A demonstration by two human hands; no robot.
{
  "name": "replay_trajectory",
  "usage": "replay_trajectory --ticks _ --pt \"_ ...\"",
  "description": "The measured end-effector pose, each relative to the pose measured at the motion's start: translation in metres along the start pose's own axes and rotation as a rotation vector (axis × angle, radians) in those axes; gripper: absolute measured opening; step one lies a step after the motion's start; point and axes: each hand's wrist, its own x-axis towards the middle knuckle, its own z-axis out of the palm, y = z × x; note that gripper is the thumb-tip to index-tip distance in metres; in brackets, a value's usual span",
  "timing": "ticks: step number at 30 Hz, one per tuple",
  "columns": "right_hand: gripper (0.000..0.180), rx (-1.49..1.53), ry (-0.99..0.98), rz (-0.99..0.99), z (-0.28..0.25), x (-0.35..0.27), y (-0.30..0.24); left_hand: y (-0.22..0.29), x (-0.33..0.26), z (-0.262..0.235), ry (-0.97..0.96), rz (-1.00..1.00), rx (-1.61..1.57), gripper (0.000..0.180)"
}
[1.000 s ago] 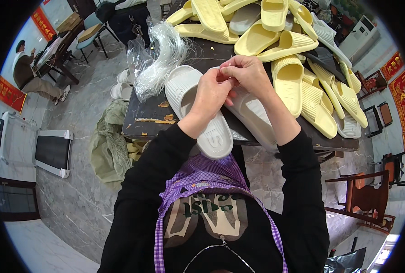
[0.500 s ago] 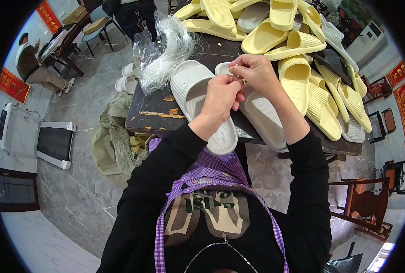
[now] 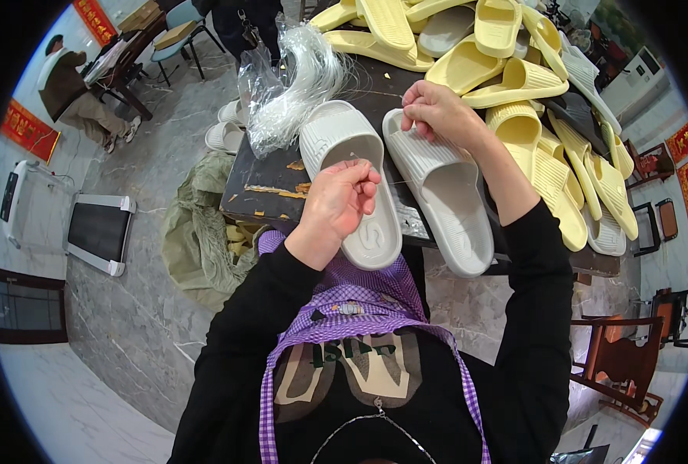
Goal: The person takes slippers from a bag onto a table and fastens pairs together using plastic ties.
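A green sack (image 3: 193,224) is set on the floor beside the left end of the table (image 3: 262,172), with yellow pieces (image 3: 239,249) held in its open mouth. On the table's left part, a clear plastic bag (image 3: 256,94) is laid against a bundle of clear strands (image 3: 307,87); whether any are inside cannot be told. At the table's front edge, a grey slipper (image 3: 340,127) is overlapped by the left hand (image 3: 332,197), its thumb and forefinger pressed together. A second grey slipper (image 3: 456,209) is placed alongside, overhanging that edge, with the right hand (image 3: 439,114) held above its toe, fingers curled to the thumb. What is pinched cannot be made out. Yellow slippers (image 3: 498,85) are heaped across the table's right side.
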Motion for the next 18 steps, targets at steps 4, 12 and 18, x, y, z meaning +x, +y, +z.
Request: replay_trajectory --ticks 4,12,18 --pt "0.010 -0.083 -0.067 0.051 -0.009 0.026 0.007 0.009 0.007 0.003 0.084 0.082 0.157 0.011" --pt "0.009 0.003 -0.239 -0.064 0.025 0.067 0.016 0.007 0.021 0.010 0.189 0.281 0.558 0.010" --pt "0.009 0.126 -0.152 0.109 0.001 0.048 0.024 0.016 0.027 0.019 0.199 0.179 0.439 0.010"
